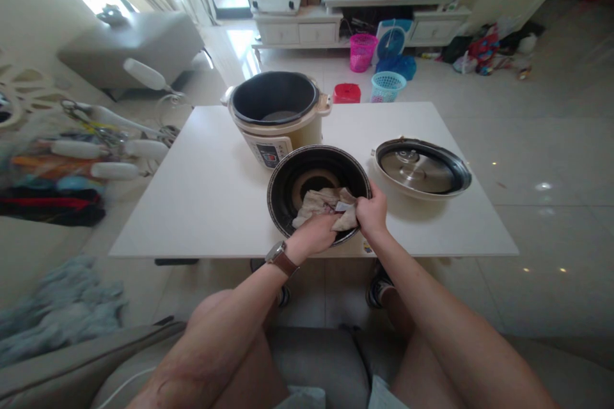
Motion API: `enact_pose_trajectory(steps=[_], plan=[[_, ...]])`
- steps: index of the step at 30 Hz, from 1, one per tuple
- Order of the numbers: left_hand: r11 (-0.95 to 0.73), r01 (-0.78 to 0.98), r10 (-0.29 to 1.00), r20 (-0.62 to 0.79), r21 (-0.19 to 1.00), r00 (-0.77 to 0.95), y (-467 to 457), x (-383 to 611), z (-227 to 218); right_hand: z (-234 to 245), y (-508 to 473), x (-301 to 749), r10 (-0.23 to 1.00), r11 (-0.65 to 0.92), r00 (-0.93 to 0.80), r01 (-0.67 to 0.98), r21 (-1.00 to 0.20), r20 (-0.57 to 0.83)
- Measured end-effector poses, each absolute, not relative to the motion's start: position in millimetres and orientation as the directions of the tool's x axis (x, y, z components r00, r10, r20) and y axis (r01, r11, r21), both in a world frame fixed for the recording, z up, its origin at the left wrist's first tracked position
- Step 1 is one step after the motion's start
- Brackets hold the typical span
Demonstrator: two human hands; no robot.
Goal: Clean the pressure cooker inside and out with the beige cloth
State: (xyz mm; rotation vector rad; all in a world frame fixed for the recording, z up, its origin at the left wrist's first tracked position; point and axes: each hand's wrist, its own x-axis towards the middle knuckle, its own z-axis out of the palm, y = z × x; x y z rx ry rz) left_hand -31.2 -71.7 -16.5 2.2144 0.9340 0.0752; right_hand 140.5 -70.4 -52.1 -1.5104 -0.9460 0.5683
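Head view: person sits at white table (196, 198); both hands fwd, close tog.
L hand (316, 233): arm reaches fwd & inward, elbow bent, back of hand up, watch (282, 259) on wrist. Fingers inside pot, on bunched cloth (316, 202); tips partly hidden in folds, can't tell if clenched or just pressing.
R hand (371, 209): arm comes up from lower R, nearly straight; clenched on pot rim, R side, next to cloth's R end.
Inner pot (336, 169): in R grip, above table's near edge; can't tell if it touches. Mouth tilts up & twd person; depth axis slants down & away.
Cooker (298, 131): upright, beyond & L of R grip, mouth up.
Lid (417, 174): R of R grip, a bit beyond, underside up, oval long axis approx. L-R.
Count: 1 pot, 1 cloth, 1 cooker, 1 lid, 1 watch.
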Motion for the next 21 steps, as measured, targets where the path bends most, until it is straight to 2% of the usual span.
enact_pose_trajectory(steps=[5, 9, 13, 18, 21], plan=[[-0.463, 0.619, 0.560, -0.332, 0.634, 0.759, -62.3, -41.5, -6.2, -49.4, -63.5, 149.5, 0.828, 0.014, 0.539, 0.257, -0.966, 0.156], [-0.489, 0.649, 0.553, -0.368, 0.584, 0.748, -65.6, -44.1, -2.1, -39.9, -58.4, 163.3, 0.855, 0.047, 0.480, 0.306, -0.951, 0.196], [-0.550, 0.647, 0.588, -0.305, 0.528, 0.749, -72.7, -40.2, -5.6, -22.8, -53.8, 177.2, 0.883, 0.094, 0.399, 0.369, -0.925, 0.249], [-0.626, 0.552, 0.585, -0.136, 0.551, 0.799, -76.6, -33.2, -21.0, -1.5, -54.2, 182.2, 0.868, 0.146, 0.356, 0.484, -0.863, 0.347], [-0.633, 0.542, 0.578, -0.128, 0.552, 0.806, -75.7, -31.0, -32.1, 2.3, -57.4, 179.3, 0.860, 0.165, 0.347, 0.505, -0.847, 0.374]])
